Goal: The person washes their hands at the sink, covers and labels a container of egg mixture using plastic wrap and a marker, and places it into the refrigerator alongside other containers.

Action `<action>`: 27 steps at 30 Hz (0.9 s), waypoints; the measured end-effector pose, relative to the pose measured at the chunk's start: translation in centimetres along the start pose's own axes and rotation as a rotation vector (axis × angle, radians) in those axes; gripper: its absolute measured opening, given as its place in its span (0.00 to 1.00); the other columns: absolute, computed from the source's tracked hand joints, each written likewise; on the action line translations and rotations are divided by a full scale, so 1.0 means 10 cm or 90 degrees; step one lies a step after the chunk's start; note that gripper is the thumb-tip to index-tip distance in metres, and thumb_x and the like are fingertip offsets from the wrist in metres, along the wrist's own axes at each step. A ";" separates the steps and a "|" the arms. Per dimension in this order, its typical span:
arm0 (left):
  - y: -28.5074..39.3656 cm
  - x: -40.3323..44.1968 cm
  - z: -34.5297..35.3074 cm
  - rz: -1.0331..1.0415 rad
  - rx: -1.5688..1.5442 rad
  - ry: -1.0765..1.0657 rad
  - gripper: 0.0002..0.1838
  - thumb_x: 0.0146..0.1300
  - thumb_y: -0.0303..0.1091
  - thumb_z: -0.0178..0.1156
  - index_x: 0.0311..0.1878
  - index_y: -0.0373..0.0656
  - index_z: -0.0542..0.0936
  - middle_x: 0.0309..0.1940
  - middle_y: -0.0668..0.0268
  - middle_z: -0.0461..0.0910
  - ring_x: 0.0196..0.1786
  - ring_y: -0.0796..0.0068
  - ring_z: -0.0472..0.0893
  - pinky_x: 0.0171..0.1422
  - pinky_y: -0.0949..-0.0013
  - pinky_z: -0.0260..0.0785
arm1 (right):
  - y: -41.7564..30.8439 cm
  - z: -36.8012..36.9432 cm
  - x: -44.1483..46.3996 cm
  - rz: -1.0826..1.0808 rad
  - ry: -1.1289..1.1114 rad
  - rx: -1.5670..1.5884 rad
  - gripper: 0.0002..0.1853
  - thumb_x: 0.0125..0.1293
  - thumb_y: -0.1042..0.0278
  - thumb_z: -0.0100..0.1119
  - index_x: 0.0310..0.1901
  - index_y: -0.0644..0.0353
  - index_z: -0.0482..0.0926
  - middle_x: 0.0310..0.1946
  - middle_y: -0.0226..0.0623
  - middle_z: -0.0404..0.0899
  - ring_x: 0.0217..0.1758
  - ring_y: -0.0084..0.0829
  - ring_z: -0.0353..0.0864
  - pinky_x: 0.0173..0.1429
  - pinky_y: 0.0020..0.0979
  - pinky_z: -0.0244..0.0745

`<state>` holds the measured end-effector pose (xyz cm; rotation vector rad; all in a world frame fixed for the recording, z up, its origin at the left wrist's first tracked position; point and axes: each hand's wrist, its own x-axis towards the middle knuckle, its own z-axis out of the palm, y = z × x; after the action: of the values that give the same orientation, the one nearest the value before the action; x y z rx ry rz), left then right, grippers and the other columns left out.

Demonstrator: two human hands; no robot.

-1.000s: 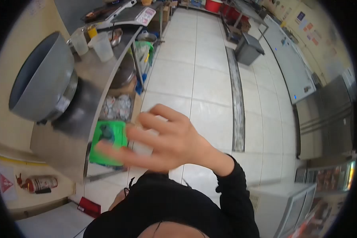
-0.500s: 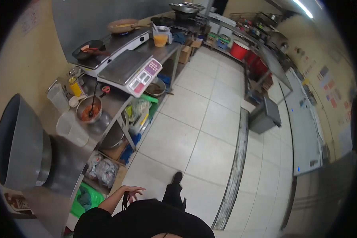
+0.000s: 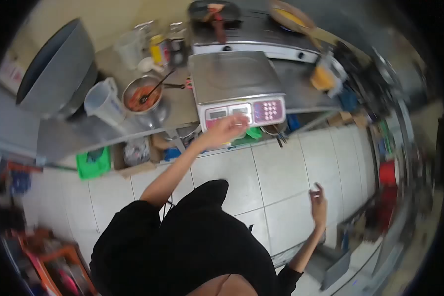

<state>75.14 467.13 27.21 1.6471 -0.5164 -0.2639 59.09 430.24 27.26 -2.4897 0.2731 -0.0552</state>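
My left hand point(image 3: 227, 131) is raised in front of the kitchen scale point(image 3: 234, 79), its blurred fingers loosely apart with nothing in them. It overlaps the scale's lower display edge in view; whether it touches cannot be told. Over the floor at the right hangs my right hand point(image 3: 318, 204), empty, fingers bent and apart. Left of the scale, a metal pan point(image 3: 142, 96) holds a chunky red mix with a dark-handled utensil in it. Beside it stand a clear plastic measuring jug point(image 3: 103, 102) and a yellow container point(image 3: 159, 49).
Behind the scale is a white-fronted stove point(image 3: 261, 48) bearing a dark frying pan point(image 3: 214, 12) and a tan pan point(image 3: 291, 17). A jug of orange liquid point(image 3: 322, 78) stands to the right. A large grey bowl point(image 3: 59, 69) sits at left; a grey bin point(image 3: 330, 264) is at lower right.
My view has swung left to face the counter and scale. The left hand has risen from beside my body to the scale's front. The right hand has come into view.
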 end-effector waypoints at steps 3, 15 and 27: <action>-0.13 0.41 -0.42 0.096 0.075 0.294 0.09 0.59 0.30 0.49 0.43 0.43 0.70 0.35 0.68 0.73 0.40 0.80 0.72 0.44 0.76 0.65 | -0.28 -0.13 0.97 -0.060 -0.029 0.090 0.18 0.61 0.67 0.47 0.53 0.59 0.65 0.28 0.36 0.75 0.29 0.25 0.73 0.36 0.26 0.67; -0.31 1.53 -0.27 -0.013 -0.077 0.611 0.21 0.60 0.37 0.46 0.55 0.37 0.63 0.33 0.60 0.75 0.33 0.73 0.76 0.43 0.72 0.65 | -0.18 -0.93 3.88 -0.194 -0.035 0.001 0.14 0.57 0.66 0.51 0.44 0.59 0.71 0.28 0.39 0.76 0.27 0.31 0.74 0.33 0.28 0.68; 0.24 2.70 0.55 -0.086 -0.005 0.669 0.15 0.60 0.35 0.46 0.48 0.37 0.66 0.26 0.63 0.73 0.32 0.74 0.74 0.43 0.72 0.62 | -0.47 1.27 4.78 -0.275 -0.339 -0.114 0.35 0.48 0.54 0.59 0.55 0.57 0.55 0.54 0.49 0.58 0.50 0.48 0.68 0.49 0.48 0.66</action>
<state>95.69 449.25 32.12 1.5682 0.3926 0.4970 108.00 431.34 18.66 -2.5824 -0.4996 0.4647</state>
